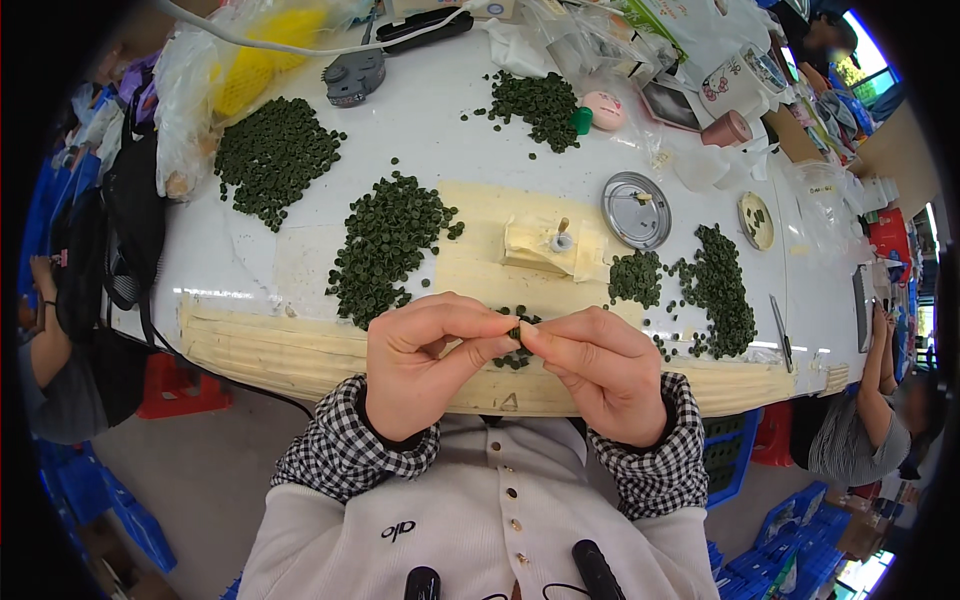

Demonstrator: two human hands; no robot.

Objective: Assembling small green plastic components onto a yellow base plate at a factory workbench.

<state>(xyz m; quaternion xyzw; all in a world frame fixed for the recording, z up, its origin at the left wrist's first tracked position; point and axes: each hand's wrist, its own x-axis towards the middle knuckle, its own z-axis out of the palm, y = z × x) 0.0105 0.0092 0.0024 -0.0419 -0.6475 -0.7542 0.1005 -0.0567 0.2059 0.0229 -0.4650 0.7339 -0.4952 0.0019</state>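
Observation:
My left hand [432, 352] and my right hand [603, 368] meet above the table's near edge, thumbs and forefingers pinched. Between the fingertips both hold one small dark green round piece [515, 333], mostly covered by the fingers. Behind and below the fingertips lies a little heap of similar green pieces [516, 357]. A larger pile of green pieces [390, 240] spreads beyond my left hand. To the right are a small pile [636, 278] and a longer pile [722, 290]. Straight ahead stands a taped block [540, 248] with a small upright peg on top.
Farther off are two more green piles [277, 157] [537, 107], a grey tool [354, 78], and a round metal dish [637, 210]. A pen-like tool [782, 333] lies at right near a small round dish [756, 221]. A mug [738, 80] and plastic bags stand at the back. People sit at both sides.

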